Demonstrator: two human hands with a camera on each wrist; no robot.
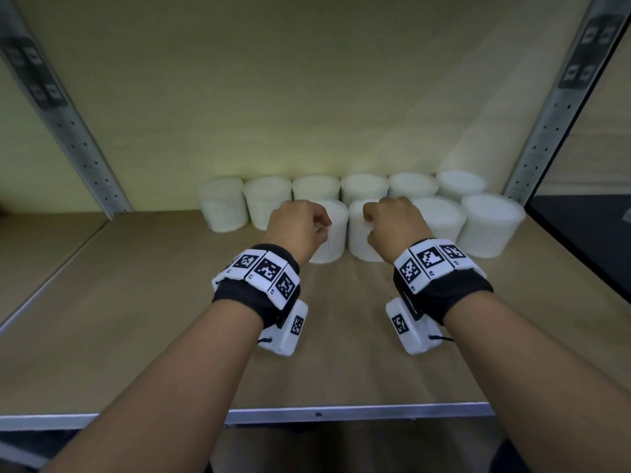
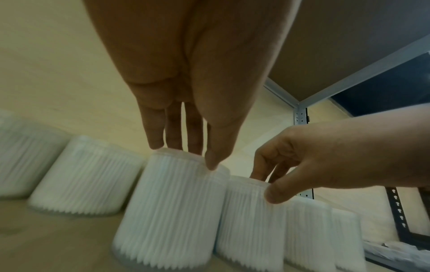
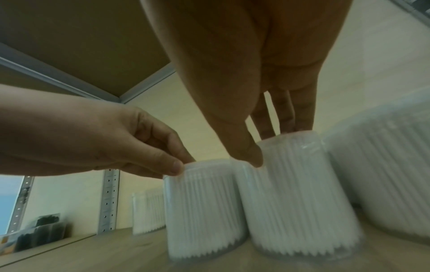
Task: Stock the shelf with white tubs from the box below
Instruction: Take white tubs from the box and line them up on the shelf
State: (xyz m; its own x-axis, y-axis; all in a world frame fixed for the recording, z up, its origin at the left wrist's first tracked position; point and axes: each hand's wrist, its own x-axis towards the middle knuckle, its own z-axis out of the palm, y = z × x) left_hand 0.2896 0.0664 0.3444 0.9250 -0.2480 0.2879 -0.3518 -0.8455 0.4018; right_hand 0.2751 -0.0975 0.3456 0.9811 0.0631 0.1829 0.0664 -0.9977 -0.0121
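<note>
The shelf (image 1: 170, 319) already carried a back row of white tubs (image 1: 316, 187). Left hand (image 1: 295, 230) pinched the left front tub (image 1: 333, 233) by its rim, right hand (image 1: 392, 227) pinched its touching neighbour (image 1: 358, 240), both upright, directly under the fingertips.

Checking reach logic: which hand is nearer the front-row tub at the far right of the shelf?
Right. The right hand grips a tub two places left of the far-right front tub; the left hand grips the next tub further left.
</note>
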